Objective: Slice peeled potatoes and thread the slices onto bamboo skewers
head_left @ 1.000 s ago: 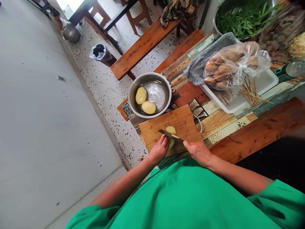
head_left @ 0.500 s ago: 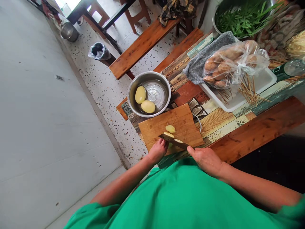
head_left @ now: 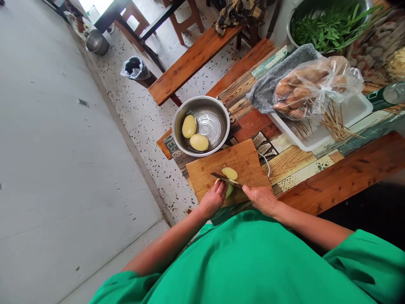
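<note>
Speckled floor [head_left: 142, 131]; wooden board [head_left: 247, 165], oval slice [head_left: 230, 173] — flat knife [head_left: 225, 179]

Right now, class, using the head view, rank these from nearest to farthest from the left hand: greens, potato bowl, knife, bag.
From the left hand:
1. Knife: right at its fingertips, held in the right hand.
2. Potato bowl: ahead, beyond the board.
3. Bag: ahead, to the right.
4. Greens: beyond the bag, top right.
</note>
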Tool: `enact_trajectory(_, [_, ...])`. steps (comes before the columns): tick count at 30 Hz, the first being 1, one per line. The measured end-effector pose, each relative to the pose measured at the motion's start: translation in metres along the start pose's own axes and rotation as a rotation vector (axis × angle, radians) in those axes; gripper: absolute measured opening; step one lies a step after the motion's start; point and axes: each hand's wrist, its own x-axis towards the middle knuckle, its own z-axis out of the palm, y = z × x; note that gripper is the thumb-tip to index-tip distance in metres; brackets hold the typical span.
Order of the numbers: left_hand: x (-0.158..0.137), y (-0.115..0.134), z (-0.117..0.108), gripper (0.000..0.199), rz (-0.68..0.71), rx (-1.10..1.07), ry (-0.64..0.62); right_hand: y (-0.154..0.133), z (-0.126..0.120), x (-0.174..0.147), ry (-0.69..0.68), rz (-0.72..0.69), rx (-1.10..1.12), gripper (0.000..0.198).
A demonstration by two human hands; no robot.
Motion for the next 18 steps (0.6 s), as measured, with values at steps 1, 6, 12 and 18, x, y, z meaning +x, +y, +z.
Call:
enact_trajectory(1, [0.001,0.001,-0.001,0.041,-0.016,-0.007,-0.019,-0.001,-0.001,-0.007,0.008,-0.001,-0.003,0.037])
enact_trajectory(6, [0.001,0.003,-0.003,0.035,-0.074,-0.103,-0.083,-0.008,-0.014,-0.05,-0.023,-0.002,0.011,0.041])
enact_trajectory(12, [-0.001,0.002,-0.004,0.033,-0.063,-0.117,-0.095,-0.008,-0.025,-0.059,-0.077,0.017,0.003,0.041])
enact_trajectory(18, [0.001,0.002,-0.004,0.039,-0.035,-0.102,-0.129,-0.007,-0.03,-0.055,-0.093,0.01,-0.009,0.037])
